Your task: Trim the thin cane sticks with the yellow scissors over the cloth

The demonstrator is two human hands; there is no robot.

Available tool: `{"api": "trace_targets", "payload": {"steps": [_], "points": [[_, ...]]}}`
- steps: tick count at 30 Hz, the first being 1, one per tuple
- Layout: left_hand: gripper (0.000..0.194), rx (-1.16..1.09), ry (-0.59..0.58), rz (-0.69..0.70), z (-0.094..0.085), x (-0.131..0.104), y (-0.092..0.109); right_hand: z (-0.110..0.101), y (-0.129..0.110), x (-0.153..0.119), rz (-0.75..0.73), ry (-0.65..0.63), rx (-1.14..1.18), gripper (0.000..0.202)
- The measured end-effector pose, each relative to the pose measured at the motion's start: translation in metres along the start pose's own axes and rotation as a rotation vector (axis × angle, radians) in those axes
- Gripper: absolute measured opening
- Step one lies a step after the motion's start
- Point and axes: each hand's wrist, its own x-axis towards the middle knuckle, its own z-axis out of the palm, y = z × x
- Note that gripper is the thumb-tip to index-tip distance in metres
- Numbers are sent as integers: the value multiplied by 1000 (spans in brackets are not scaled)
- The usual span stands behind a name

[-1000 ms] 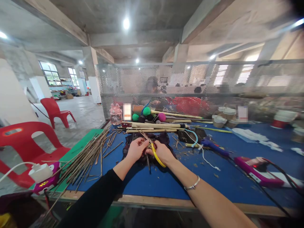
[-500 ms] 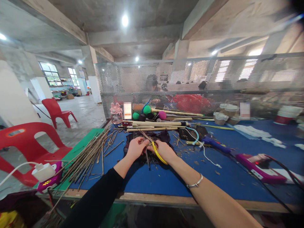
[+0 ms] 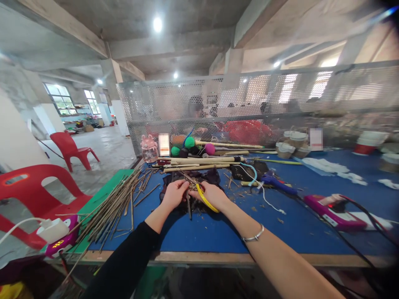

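My left hand (image 3: 174, 193) is closed, its thumb and fingers pinching a thin brown dry stick (image 3: 189, 205) that slants down toward me. In my right hand (image 3: 214, 194) is a tool with a curved yellow handle (image 3: 205, 200); its working end is hidden among fingers and sticks. Both hands are close together over a crumpled black cloth (image 3: 166, 181). Small pale-brown chips (image 3: 193, 184) lie on the cloth between them. To the left is a loose heap of long dry sticks (image 3: 109, 207).
Long pale rods (image 3: 199, 166) lie behind the cloth, near green (image 3: 189, 142) and magenta balls (image 3: 210, 149). A pink bottle (image 3: 149, 148) stands back left. Purple power strips (image 3: 330, 212) sit at right and left (image 3: 62, 241). Perforated metal screen (image 3: 174, 99) closes the back; a red chair (image 3: 46, 182) is left.
The view has turned slightly to the right. My hands have drawn a little apart, and more of the chips shows between them. The yellow-handled tool stays in my right hand.
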Motion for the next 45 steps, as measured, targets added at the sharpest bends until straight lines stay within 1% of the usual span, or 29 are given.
{"api": "trace_targets", "payload": {"steps": [2, 4, 10, 12, 15, 19, 23, 29, 34, 37, 42, 45], "points": [[30, 4, -4, -3, 0, 0, 1, 0, 0, -1, 13, -1, -63, 57], [31, 13, -11, 1, 0, -1, 2, -1, -2, -2, 4, -9, -75, 60], [34, -52, -66, 12, 3, -2, 1, 0, -7, -7, -74, -22, 56, 53], [35, -78, -75, 15, 4, -2, 0, 1, -9, -8, -65, -9, 52, 51], [35, -94, -51, 22, 6, -2, 0, 4, -13, -9, -28, 8, -7, 50], [33, -79, -10, 38, 7, -4, 1, 6, -15, -8, -29, 13, -26, 51], [32, -28, 43, 12, 6, -5, 2, 5, -13, -6, -13, 21, -27, 51], [30, 30, -34, -68, 4, -5, 2, 4, -11, -6, 30, 62, -86, 51], [30, -54, -68, -85, 9, -4, -1, 5, -14, -8, -18, 68, -54, 54], [29, -74, -70, -65, 11, -6, 1, 4, -15, -8, -28, 58, -70, 54], [28, -8, -32, -41, 10, -8, 4, 0, -14, -8, -9, 42, -104, 57], [28, 11, -33, -17, 9, -7, 4, 0, -12, -7, -7, 35, -92, 55]]}}
